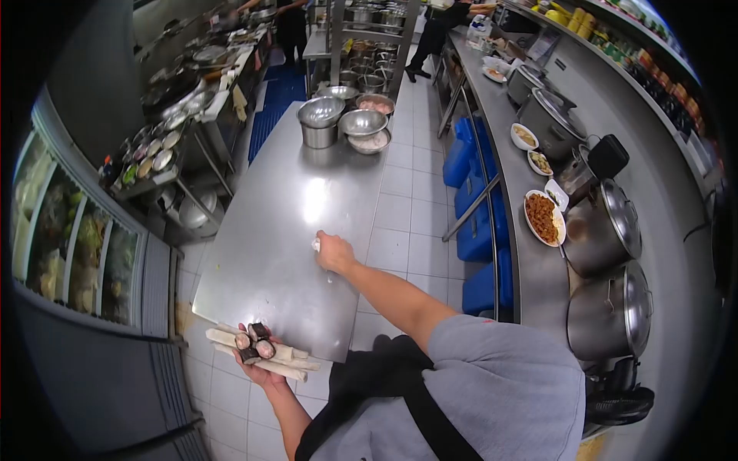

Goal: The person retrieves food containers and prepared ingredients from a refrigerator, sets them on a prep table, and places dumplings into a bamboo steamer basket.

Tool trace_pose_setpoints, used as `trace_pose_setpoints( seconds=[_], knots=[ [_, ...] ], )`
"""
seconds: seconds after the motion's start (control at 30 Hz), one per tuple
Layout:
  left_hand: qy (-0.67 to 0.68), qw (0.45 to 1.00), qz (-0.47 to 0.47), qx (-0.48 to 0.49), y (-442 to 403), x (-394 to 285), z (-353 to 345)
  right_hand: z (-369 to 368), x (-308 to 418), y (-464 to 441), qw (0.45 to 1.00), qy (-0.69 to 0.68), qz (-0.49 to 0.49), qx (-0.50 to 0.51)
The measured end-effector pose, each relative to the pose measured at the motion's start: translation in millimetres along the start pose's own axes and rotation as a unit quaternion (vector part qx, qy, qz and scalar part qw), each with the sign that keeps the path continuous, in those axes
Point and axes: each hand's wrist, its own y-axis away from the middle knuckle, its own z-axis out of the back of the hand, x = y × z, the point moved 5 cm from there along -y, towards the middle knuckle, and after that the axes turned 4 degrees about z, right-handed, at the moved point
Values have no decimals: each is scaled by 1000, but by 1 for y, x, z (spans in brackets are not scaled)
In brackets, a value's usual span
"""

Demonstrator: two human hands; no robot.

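Note:
At the near end of the steel table (261, 253), my left hand (264, 374) supports a bundle of long pale rolls (290, 356) from below. On top of them rest several short, dark-wrapped rolls (265, 349) with pinkish ends. My right hand (335, 253) is closed over the middle of the tabletop, fingers curled. A small white piece (316, 244) pokes out from its grip; what it is I cannot make out. Small white specks lie on the metal near that hand.
Metal bowls (363, 123) and a pot (320, 137) stand at the table's far end. Along the right counter are large lidded pots (607, 227) and a dish of brown food (543, 219). A glass-door fridge (77, 238) is on the left. Two people (434, 38) (291, 31) stand farther back.

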Motion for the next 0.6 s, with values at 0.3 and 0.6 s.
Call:
trace_pose_setpoints(
  seconds=[0.3, 0.6],
  knots=[
    [-51, 991, 113, 54, -80, 80, -44, 48, -74, -9, 854, -494, -125, -108],
    [29, 951, 306, 34, -185, 338, -160, 201, -295, -31, 705, -662, -144, -209]
  ],
)
